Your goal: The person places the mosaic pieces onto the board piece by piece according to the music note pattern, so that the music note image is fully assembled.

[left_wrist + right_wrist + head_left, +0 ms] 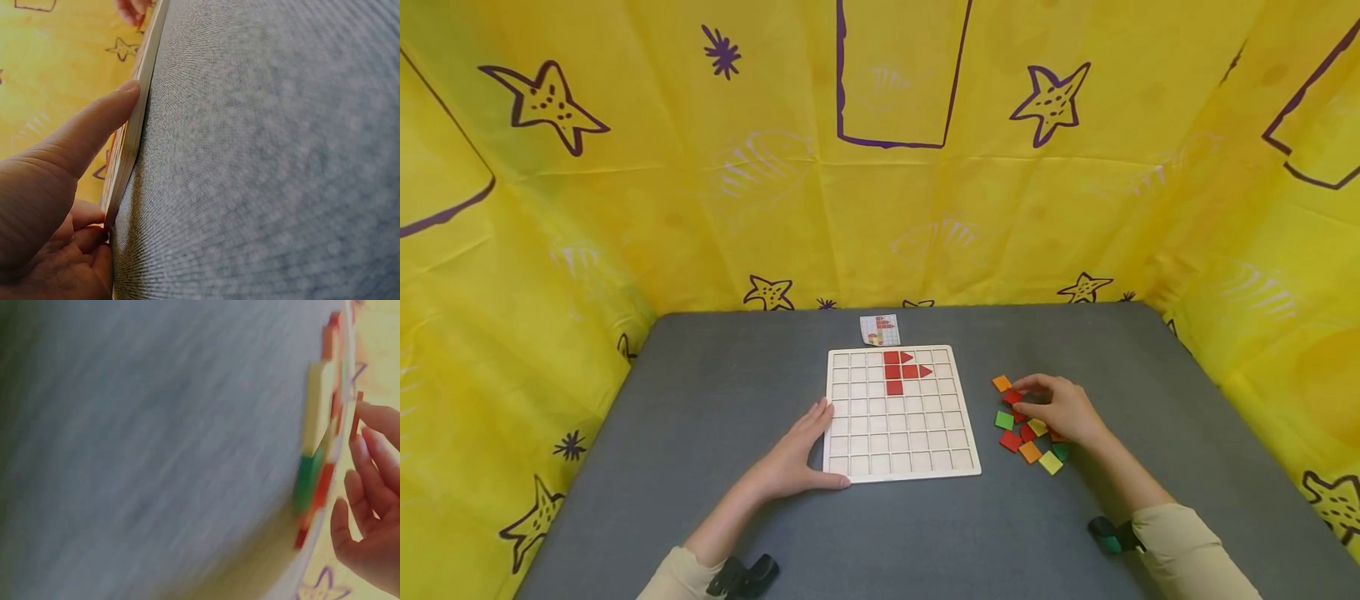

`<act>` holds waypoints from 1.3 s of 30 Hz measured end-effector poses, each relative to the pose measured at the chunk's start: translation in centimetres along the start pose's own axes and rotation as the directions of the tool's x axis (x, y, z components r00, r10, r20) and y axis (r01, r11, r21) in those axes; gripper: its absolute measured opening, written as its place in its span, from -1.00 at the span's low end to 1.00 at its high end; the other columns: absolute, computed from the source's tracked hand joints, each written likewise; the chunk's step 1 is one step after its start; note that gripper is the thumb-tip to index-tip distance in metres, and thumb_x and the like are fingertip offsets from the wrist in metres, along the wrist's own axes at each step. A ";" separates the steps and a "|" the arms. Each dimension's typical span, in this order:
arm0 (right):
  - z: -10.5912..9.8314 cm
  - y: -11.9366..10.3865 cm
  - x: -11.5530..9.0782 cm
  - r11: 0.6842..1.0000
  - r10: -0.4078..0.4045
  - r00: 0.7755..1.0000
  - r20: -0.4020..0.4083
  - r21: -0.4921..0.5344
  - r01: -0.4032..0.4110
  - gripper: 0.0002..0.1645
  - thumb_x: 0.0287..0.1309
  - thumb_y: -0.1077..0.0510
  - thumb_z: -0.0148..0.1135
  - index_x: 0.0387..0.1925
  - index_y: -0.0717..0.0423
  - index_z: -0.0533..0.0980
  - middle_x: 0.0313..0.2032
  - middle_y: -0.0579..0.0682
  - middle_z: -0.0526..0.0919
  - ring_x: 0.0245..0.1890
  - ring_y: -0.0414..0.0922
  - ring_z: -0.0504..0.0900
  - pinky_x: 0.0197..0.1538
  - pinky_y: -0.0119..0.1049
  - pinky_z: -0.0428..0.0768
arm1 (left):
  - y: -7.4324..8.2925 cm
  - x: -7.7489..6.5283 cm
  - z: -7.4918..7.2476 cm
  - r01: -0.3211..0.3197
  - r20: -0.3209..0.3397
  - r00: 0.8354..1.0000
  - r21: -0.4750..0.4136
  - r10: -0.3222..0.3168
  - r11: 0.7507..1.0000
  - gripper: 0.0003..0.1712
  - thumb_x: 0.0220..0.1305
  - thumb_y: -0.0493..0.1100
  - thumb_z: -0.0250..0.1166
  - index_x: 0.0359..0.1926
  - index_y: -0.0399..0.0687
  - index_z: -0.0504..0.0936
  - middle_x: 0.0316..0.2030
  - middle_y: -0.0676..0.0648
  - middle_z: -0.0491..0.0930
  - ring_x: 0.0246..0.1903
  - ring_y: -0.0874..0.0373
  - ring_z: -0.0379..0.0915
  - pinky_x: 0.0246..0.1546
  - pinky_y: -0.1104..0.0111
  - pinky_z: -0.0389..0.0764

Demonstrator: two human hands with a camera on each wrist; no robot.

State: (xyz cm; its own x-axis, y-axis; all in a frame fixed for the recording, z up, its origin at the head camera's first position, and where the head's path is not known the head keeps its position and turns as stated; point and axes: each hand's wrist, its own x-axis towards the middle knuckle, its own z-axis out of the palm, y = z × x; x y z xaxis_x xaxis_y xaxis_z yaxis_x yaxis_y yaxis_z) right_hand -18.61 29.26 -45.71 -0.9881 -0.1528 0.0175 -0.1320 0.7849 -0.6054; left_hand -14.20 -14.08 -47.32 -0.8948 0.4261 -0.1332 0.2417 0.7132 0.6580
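Note:
A pale wooden grid board [917,425] lies on the grey table, with red square tiles [894,387] and red triangle tiles [926,372] in its upper cells. My left hand [793,457] rests against the board's near-left corner, thumb along the near edge and straight fingers at the left side. To the right of the board, my right hand [1067,410] is over a loose group of coloured tiles. Its thumb and fingertip pinch a red tile [357,417], seen edge-on in the right wrist view. The palm hides part of the group.
Just behind the board lies a small picture card [880,330] with a red figure on a grid. Around my right hand are an orange tile [1002,383], a green tile [1003,420] and a yellow tile [1051,462]. A yellow patterned cloth [880,200] hangs behind the table.

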 end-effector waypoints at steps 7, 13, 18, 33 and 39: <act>2.3 -3.8 2.0 0.990 -0.059 0.998 0.026 0.130 0.055 -0.65 -0.01 -0.01 0.43 -0.13 -0.09 0.63 -0.20 -0.05 0.69 -0.21 -0.06 0.58 -0.23 -0.29 0.53 | -0.2 0.0 0.0 0.005 -0.003 1.000 0.001 -0.005 1.000 0.32 -0.19 0.24 0.52 0.45 -0.22 0.00 0.49 -0.18 -0.13 0.48 -0.10 -0.26 0.37 -0.07 0.01; 5.0 -6.8 4.2 0.982 -0.157 0.984 0.088 0.118 0.147 -0.70 -0.03 0.02 0.45 -0.18 -0.13 0.65 -0.23 -0.12 0.66 -0.19 -0.06 0.46 -0.16 -0.22 0.43 | -0.3 0.0 0.0 0.003 -0.003 1.000 0.002 -0.003 1.000 0.32 -0.19 0.25 0.51 0.46 -0.21 0.00 0.49 -0.17 -0.14 0.48 -0.08 -0.27 0.38 -0.06 0.00; 6.7 -8.2 6.0 0.970 -0.242 0.963 0.116 0.066 0.236 -0.75 -0.03 0.07 0.44 -0.23 -0.11 0.66 -0.25 -0.16 0.65 -0.18 -0.07 0.43 -0.13 -0.19 0.37 | -0.4 0.1 0.1 -0.004 -0.005 1.000 -0.004 0.004 1.000 0.32 -0.18 0.24 0.51 0.45 -0.23 0.01 0.49 -0.19 -0.14 0.48 -0.10 -0.26 0.37 -0.07 0.01; 8.1 -9.1 7.5 0.924 -0.381 0.915 0.132 0.069 0.375 -0.78 0.01 0.21 0.40 -0.22 0.03 0.67 -0.21 -0.13 0.71 -0.12 -0.11 0.47 0.03 -0.13 0.38 | -0.1 0.1 0.1 0.000 -0.007 1.000 -0.008 0.000 1.000 0.32 -0.19 0.24 0.52 0.45 -0.22 0.02 0.49 -0.18 -0.12 0.47 -0.11 -0.23 0.37 -0.07 0.02; 7.6 -9.3 7.1 0.935 -0.353 0.929 0.113 0.080 0.345 -0.79 0.05 0.16 0.38 -0.20 0.00 0.67 -0.20 -0.13 0.72 -0.11 -0.07 0.47 -0.02 -0.13 0.39 | -0.2 0.0 0.1 0.009 -0.001 1.000 -0.006 -0.009 1.000 0.32 -0.19 0.24 0.51 0.45 -0.22 0.01 0.49 -0.18 -0.13 0.48 -0.10 -0.24 0.38 -0.05 0.01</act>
State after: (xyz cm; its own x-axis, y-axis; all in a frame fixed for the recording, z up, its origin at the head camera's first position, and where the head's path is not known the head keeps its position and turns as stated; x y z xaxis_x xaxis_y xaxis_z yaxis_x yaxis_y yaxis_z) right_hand -23.81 16.34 -45.99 -0.8624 -0.4865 0.1399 -0.4584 0.6334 -0.6234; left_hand -14.26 -14.17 -47.51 -0.8975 0.4189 -0.1381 0.2313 0.7136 0.6613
